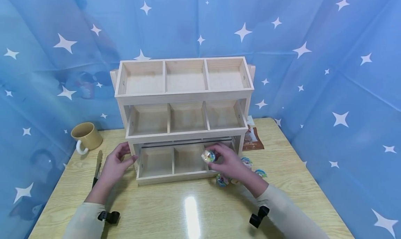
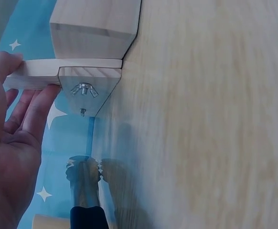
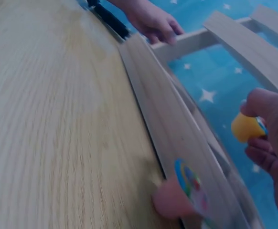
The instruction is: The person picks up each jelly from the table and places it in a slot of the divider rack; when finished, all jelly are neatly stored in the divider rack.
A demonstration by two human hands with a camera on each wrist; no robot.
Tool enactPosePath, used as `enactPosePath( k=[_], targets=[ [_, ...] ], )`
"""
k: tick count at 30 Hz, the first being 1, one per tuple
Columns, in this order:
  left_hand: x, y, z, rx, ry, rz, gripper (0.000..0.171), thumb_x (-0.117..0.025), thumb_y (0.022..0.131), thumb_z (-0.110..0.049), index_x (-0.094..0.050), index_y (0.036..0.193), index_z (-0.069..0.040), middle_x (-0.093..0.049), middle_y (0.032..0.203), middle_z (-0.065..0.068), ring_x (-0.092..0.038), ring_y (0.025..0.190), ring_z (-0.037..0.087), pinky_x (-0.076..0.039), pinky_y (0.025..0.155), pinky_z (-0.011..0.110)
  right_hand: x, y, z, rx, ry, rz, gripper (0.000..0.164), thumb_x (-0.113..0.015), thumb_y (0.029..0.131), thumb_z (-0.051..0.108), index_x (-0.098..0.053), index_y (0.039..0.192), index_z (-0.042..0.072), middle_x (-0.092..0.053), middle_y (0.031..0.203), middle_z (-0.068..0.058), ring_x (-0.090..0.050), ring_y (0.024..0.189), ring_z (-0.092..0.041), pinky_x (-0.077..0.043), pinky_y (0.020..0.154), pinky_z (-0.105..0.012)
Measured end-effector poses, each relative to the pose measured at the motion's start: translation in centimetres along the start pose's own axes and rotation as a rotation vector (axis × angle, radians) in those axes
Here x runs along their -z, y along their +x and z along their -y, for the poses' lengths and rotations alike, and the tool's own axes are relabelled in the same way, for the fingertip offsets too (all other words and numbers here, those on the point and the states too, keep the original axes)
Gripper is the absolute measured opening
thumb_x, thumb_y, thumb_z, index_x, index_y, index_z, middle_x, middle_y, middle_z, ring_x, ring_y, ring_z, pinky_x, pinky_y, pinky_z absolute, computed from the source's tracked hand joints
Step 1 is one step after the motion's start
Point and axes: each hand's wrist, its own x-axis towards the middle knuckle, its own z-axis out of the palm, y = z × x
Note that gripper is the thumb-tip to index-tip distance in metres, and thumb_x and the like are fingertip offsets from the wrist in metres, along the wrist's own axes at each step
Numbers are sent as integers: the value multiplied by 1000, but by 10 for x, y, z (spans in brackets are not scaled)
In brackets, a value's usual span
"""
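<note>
A three-tier wooden shelf rack point(image 1: 184, 97) stands on the table, each tier split into three compartments. My left hand point(image 1: 115, 166) holds the rack's side frame low on the left; in the left wrist view its thumb lies above and its fingers below a wooden bar point(image 2: 36, 71) near a wing nut point(image 2: 84, 89). Over the bottom tier's right compartment, my right hand point(image 1: 231, 163) pinches a small lidded cup point(image 1: 208, 156), which looks like a jelly cup. Its body shows yellow point(image 3: 246, 128) in the right wrist view. That compartment is partly hidden by the hand.
More small cups point(image 1: 222, 180) sit by the rack's front right corner, one pink point(image 3: 170, 198). A knife point(image 1: 98, 164) with a black handle lies at the left, near a tan mug point(image 1: 89, 138). Behind the rack's right side is a brown packet point(image 1: 255, 140).
</note>
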Motion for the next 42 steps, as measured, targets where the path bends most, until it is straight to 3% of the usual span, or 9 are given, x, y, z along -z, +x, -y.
enactPosePath(
  k=[6, 11, 15, 19, 23, 30, 36, 42],
  targets=[
    [0, 2, 0, 9, -25, 10, 57, -81, 104, -13, -56, 155, -6, -67, 143, 17, -61, 118, 1, -40, 121, 64, -21, 17, 8, 14, 54, 73, 48, -90, 89, 3, -72, 133, 6, -69, 115, -2, -68, 93, -16, -64, 80, -39],
    [-1, 3, 2, 2, -41, 18, 56, -81, 104, -12, -56, 154, -5, -67, 143, 19, -61, 117, 1, -36, 120, 71, -35, 30, 15, 7, 75, 100, 49, -90, 90, 2, -71, 135, 4, -68, 114, -3, -68, 91, -15, -64, 76, -31],
    [0, 4, 2, -9, -33, 23, 55, -80, 105, -12, -56, 153, -3, -67, 142, 19, -62, 118, 1, -40, 119, 65, -44, 41, 22, -20, 98, 111, 51, -89, 90, 1, -70, 137, 2, -70, 112, -3, -69, 90, -16, -64, 73, -30],
    [3, 3, 2, -8, -4, 20, 54, -80, 105, -14, -58, 152, -4, -68, 140, 17, -63, 117, 1, -46, 117, 46, -54, 51, 30, -44, 146, 151, 53, -88, 91, 1, -68, 141, 1, -71, 111, -2, -68, 92, -15, -64, 71, -30],
    [6, 2, 3, -14, 14, 21, 55, -82, 104, -16, -59, 152, -3, -70, 138, 18, -63, 116, 0, -47, 113, 35, -66, 62, 38, -11, 181, 181, 52, -87, 93, 1, -68, 141, -2, -71, 112, -5, -69, 92, -15, -64, 70, -30],
    [10, 5, 5, -28, 12, 44, 57, -82, 104, -16, -58, 154, -2, -71, 136, 21, -63, 116, -1, -48, 106, 21, -88, 83, 53, 29, 85, 207, 52, -87, 92, 3, -70, 141, 1, -69, 115, -5, -66, 93, -10, -61, 76, -24],
    [12, 7, 6, -23, 13, 71, 61, -82, 104, -17, -56, 157, -4, -71, 138, 20, -62, 117, -2, -50, 105, 24, -105, 99, 59, 18, 46, 284, 55, -86, 95, 7, -67, 146, 2, -66, 121, -3, -64, 93, -7, -59, 78, -21],
    [14, 6, 9, -1, 5, 104, 69, -83, 103, -17, -50, 162, -6, -68, 144, 20, -61, 121, -2, -54, 106, 33, -123, 109, 62, 46, 25, 345, 53, -83, 95, 6, -66, 144, 2, -63, 119, -1, -63, 82, -4, -59, 69, -20]
  ],
)
